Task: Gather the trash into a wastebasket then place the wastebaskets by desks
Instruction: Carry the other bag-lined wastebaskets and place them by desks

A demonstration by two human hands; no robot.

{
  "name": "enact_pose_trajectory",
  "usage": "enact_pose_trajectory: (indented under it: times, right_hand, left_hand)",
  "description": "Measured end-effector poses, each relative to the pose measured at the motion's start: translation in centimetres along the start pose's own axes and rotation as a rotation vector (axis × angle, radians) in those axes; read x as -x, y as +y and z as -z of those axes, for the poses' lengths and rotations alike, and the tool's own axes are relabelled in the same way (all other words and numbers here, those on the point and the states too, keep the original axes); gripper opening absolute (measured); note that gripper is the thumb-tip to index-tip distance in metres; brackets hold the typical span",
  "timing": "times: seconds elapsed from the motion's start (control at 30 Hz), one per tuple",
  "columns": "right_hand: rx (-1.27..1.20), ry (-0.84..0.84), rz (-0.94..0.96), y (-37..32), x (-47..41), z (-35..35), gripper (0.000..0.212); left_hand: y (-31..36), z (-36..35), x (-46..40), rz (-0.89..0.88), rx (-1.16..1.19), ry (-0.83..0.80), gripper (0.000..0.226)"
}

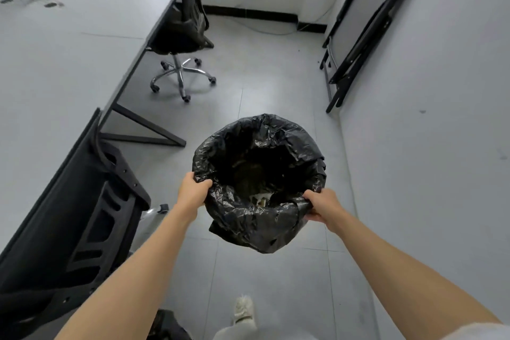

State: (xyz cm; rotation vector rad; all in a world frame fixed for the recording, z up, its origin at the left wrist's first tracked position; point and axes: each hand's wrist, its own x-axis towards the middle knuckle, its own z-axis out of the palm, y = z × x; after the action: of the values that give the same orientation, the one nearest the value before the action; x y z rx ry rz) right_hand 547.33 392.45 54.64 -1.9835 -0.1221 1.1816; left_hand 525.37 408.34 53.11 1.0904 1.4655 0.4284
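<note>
The wastebasket (259, 182), lined with a crinkled black trash bag (248, 229) whose edge is folded down over the rim, hangs above the floor (276, 270) between the two hands, its mouth tipped toward the camera. Deep inside, near the side closest to the hands, some pale crumpled trash (260, 197) shows against the dark lining; what it is cannot be told.

The left hand (193, 190) grips the near-left part of the rim, fingers curled over the bag's edge with the thumb on the outside. The right hand (321, 205) grips the near-right part of the rim in the same way, pinching bag and rim together. Both forearms reach out straight from the bottom of the view.

Left of the left hand runs a long grey tabletop (69, 63) on black legs, with a black chair (91, 215) pushed in close beside the left forearm. Farther ahead of the hands, a black office chair (182, 44) on a chrome wheeled base stands tucked against the same tabletop. Ahead and to the right of the right hand, folded black frames (367, 22) lean against the wall. Below the hands, a light shoe (243, 309) rests on the floor
</note>
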Motion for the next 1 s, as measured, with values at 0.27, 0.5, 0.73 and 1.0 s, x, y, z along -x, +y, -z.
enact_pose_trajectory:
  times: [0.27, 0.5, 0.73, 1.0]
  right_hand:
    - [-0.050, 0.040, 0.063, -12.1, -12.4, -0.1, 0.009]
    - [-0.097, 0.010, 0.042, -24.7, -27.6, 2.1, 0.019]
    - [-0.121, 0.033, 0.075, -37.4, -39.0, 3.2, 0.015]
    - [-0.087, 0.016, 0.048, -50.9, -54.0, 1.3, 0.006]
  left_hand:
    - [12.0, -5.4, -12.6, -0.073, 0.011, 0.009, 0.015]
    - [23.5, -13.5, -24.9, -0.052, 0.015, 0.009, 0.016]
    - [34.6, -18.7, -34.2, -0.087, 0.018, 0.035, 0.015]
    - [44.0, -23.8, -50.4, -0.048, 0.014, 0.061, 0.011]
